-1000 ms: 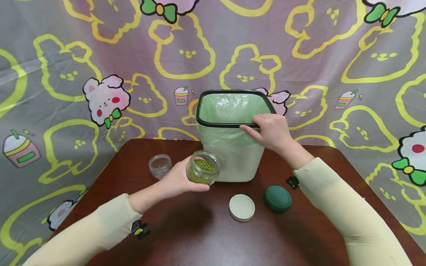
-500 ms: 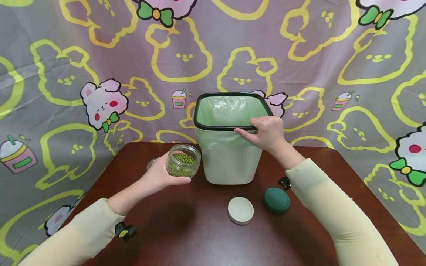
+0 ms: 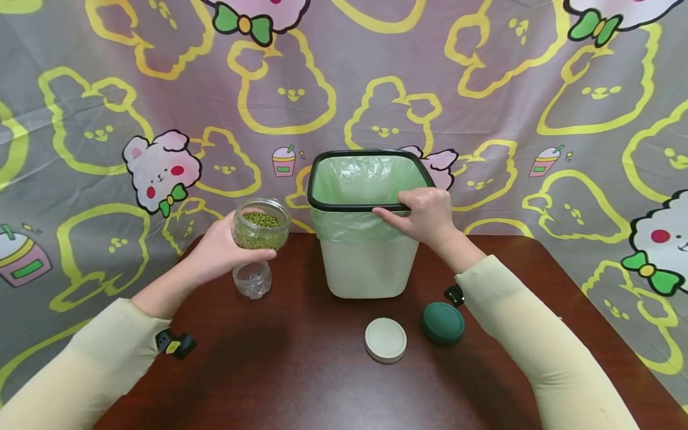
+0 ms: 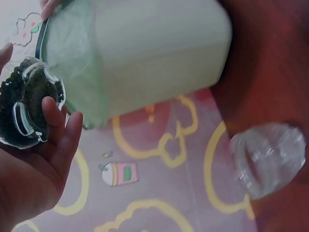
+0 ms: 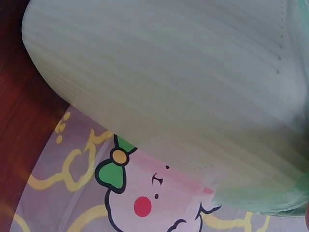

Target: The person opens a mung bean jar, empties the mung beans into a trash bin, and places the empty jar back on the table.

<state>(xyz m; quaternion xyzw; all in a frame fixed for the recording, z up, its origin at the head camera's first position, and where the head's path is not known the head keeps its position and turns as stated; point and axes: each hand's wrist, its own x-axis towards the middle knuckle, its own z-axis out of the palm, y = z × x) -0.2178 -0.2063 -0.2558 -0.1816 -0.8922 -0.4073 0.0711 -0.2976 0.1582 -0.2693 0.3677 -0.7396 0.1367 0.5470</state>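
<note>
My left hand grips a clear jar partly filled with green beans, raised above the table on the left. In the left wrist view the fingers curl round the jar's side, and the beans look dark. Just below it an uncovered clear jar stands on the table. My right hand holds the front right of the black rim of a cream trash can. A pale green bag lines the can and folds over its outside. The right wrist view shows mostly the can's side.
On the brown table lie a cream lid and a dark green lid, in front of the can. A patterned curtain hangs behind the table and along both sides.
My left hand has carried the jar of beans leftward and up, away from the trash can to above the other clear jar. The right hand stays on the rim.
</note>
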